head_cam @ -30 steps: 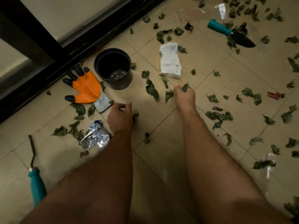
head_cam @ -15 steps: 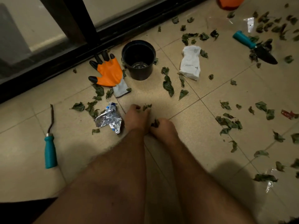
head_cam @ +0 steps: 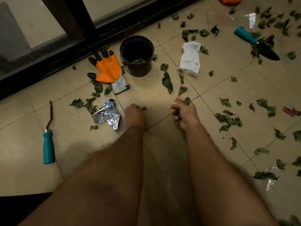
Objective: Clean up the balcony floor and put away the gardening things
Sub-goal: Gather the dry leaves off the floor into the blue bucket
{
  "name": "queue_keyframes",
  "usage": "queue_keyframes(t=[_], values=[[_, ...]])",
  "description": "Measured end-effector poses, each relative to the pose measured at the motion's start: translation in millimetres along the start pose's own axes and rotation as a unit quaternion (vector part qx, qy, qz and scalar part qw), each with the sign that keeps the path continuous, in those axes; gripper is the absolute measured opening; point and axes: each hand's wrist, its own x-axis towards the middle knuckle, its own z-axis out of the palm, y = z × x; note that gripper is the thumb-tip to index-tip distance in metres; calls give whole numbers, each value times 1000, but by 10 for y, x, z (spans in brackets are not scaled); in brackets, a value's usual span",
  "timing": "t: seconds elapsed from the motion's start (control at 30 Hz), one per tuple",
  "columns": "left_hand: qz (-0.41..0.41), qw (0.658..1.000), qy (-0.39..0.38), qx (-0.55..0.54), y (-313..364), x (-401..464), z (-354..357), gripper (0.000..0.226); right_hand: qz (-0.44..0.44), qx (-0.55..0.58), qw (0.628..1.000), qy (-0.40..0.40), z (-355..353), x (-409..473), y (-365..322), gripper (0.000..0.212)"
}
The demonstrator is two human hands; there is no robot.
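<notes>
Tiles of beige floor (head_cam: 211, 98) run up to a dark door track (head_cam: 53, 62) along the upper left, which bounds the working space on that side. Both forearms reach down the middle. The left hand (head_cam: 134, 114) has its fingers curled at the floor with a bit of leaf at the fingertips; whether it actually holds that bit cannot be told. The right hand (head_cam: 184, 111) is closed round a bunch of dry leaves (head_cam: 187, 101).

Bare tile lies between the two hands and just ahead of them. Beyond that strip, loose leaves (head_cam: 167, 81) lead to a black pot (head_cam: 137, 56) standing upright near the track. An orange glove (head_cam: 105, 69) lies flat just left of the pot, and a white bag (head_cam: 189, 60) lies to its right. Crumpled foil (head_cam: 106, 114) sits just beside the left hand. A teal-handled weeder (head_cam: 48, 142) lies well apart at the left. A teal-handled trowel (head_cam: 259, 44) rests at the upper right among thick leaf litter (head_cam: 228, 119), which crowds the whole right side. Clear plastic scraps (head_cam: 270, 178) glint at the lower right.
</notes>
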Motion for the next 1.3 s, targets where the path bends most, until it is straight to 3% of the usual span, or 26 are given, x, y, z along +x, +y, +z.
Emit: queue_keyframes(t=[0.2, 0.3, 0.37, 0.47, 0.57, 0.63, 0.73, 0.8, 0.9, 0.97, 1.1, 1.2, 1.3], values=[[14, 996, 50, -72, -48, -92, -120, 17, -132, -149, 968, 156, 68, 217, -173, 6], [26, 992, 40, -115, -18, -95, -195, 9, -150, -228, 936, 223, 25, 392, -337, 28], [29, 988, 20, -152, -13, -92, -219, 7, -152, -264, 925, 226, 11, 489, -403, 38], [14, 973, -19, -231, 8, -86, -237, 6, -132, -330, 920, 164, 26, 536, -397, 48], [-5, 951, -74, -300, 27, -80, -264, 18, -149, -390, 895, 156, 56, 485, -281, 39], [-27, 939, -91, -330, 41, -76, -295, 23, -171, -342, 913, 138, 94, 411, -205, 27], [-103, 910, -87, -392, 68, -95, -357, 30, -106, -81, 986, 98, 190, 260, -128, 10], [-160, 871, -88, -457, 66, -145, -423, 26, -54, 40, 996, 54, 330, 124, -80, 16], [-194, 818, -90, -534, 43, -194, -515, 21, -31, 64, 997, 4, 607, -12, -21, 14], [-182, 832, -73, -519, 18, -191, -586, 30, -33, 23, 998, -41, 822, -70, -1, 15], [-92, 922, 53, -371, -126, -120, -735, 45, -81, -165, 980, -83, 1217, -164, 100, 8], [-56, 920, 147, -358, -322, -39, -975, 49, -198, -280, 933, -112, 1461, -204, 228, 12], [-59, 912, 217, -344, -499, 35, -1286, 41, -234, -419, 873, -93, 1637, -227, 374, 25]])
